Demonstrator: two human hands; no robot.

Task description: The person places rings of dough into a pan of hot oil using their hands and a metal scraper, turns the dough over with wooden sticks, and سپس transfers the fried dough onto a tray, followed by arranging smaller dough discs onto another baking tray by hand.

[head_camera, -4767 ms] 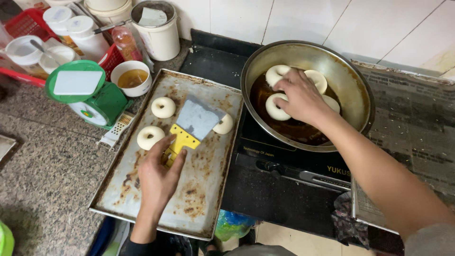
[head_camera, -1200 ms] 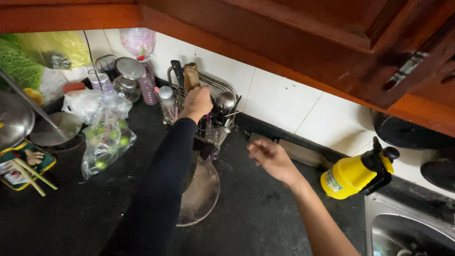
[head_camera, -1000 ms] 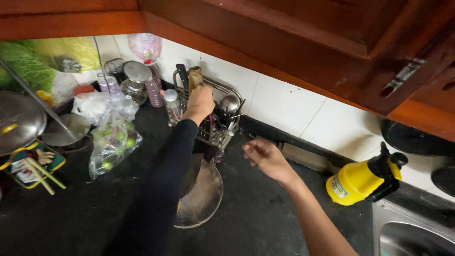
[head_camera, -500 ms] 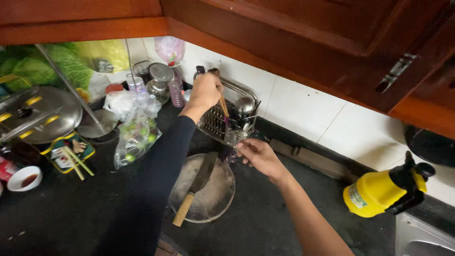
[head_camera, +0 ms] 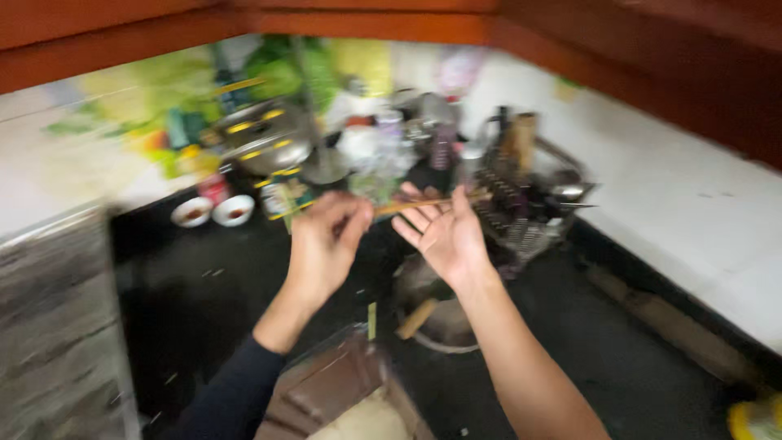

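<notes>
The picture is smeared by motion. My left hand (head_camera: 324,248) is closed on one end of a thin wooden stick (head_camera: 423,204), perhaps chopsticks, held level above the dark counter (head_camera: 204,293). My right hand (head_camera: 444,236) is open, palm up, fingers spread, right beside and just under the stick's middle. Behind my right hand stands a wire utensil rack (head_camera: 529,204) with several tools in it. Below my hands a round board (head_camera: 436,322) with a wooden-handled knife lies on the counter.
Two small white bowls (head_camera: 213,212) with red sauce sit at the left. Metal lids, jars and bags crowd the back corner (head_camera: 326,138). White tiled wall (head_camera: 684,204) runs right; brown cabinets (head_camera: 407,16) hang above. A yellow bottle (head_camera: 757,420) shows at bottom right.
My left hand has come away from the utensil rack holding the wooden stick. My right hand has turned palm up beside it. The camera has swung left.
</notes>
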